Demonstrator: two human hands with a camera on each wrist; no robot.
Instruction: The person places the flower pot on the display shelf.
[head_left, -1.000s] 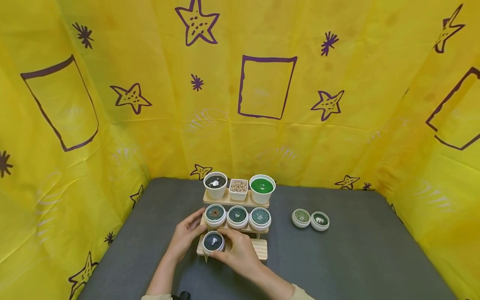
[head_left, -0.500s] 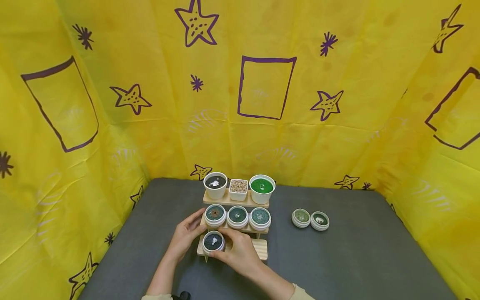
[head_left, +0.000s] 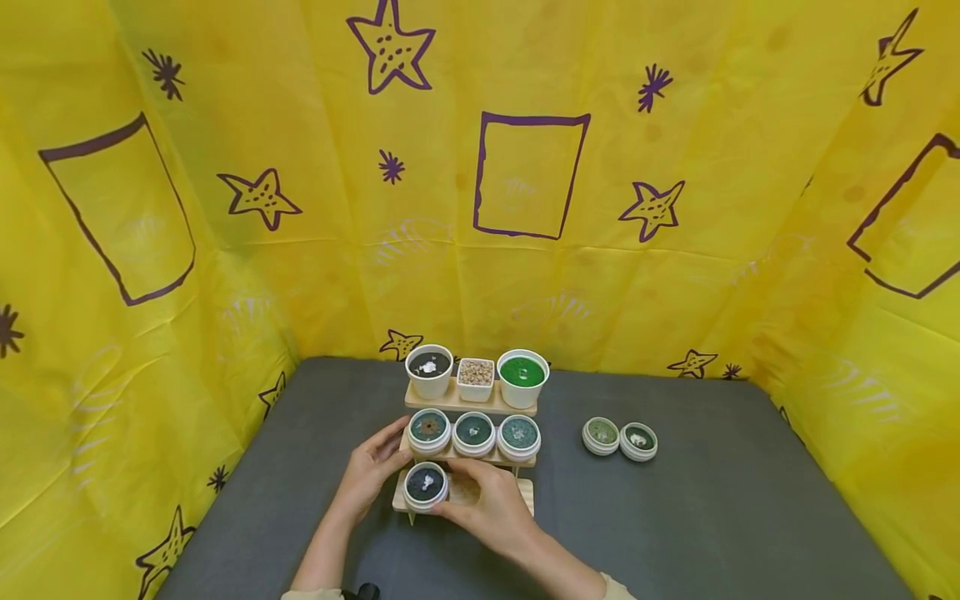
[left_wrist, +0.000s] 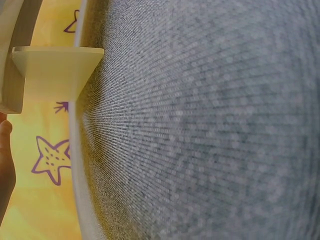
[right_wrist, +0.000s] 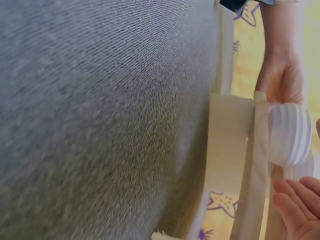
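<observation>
A three-tier wooden stand carries small white pots. On its lowest tier, at the left end, sits a ribbed round pot with a dark filling and a white fleck; the right wrist view shows the side of this white pot. My right hand is just to its right, fingers extended and spread; in the right wrist view these fingers lie apart from the pot. My left hand holds the left end of the stand's middle tier, its thumb and index finger around that end. Some left fingertips are hidden.
Three round pots, one of them a teal pot, line the middle tier. On top stand a dark-filled cup, a square gravel pot and a green-filled cup. Two small pots, including a light green one, sit right on the grey table.
My right hand has let go of the dark-filled pot and shifted slightly right. The pot stays in place on the lowest tier. My left hand remains at the stand's left end.
</observation>
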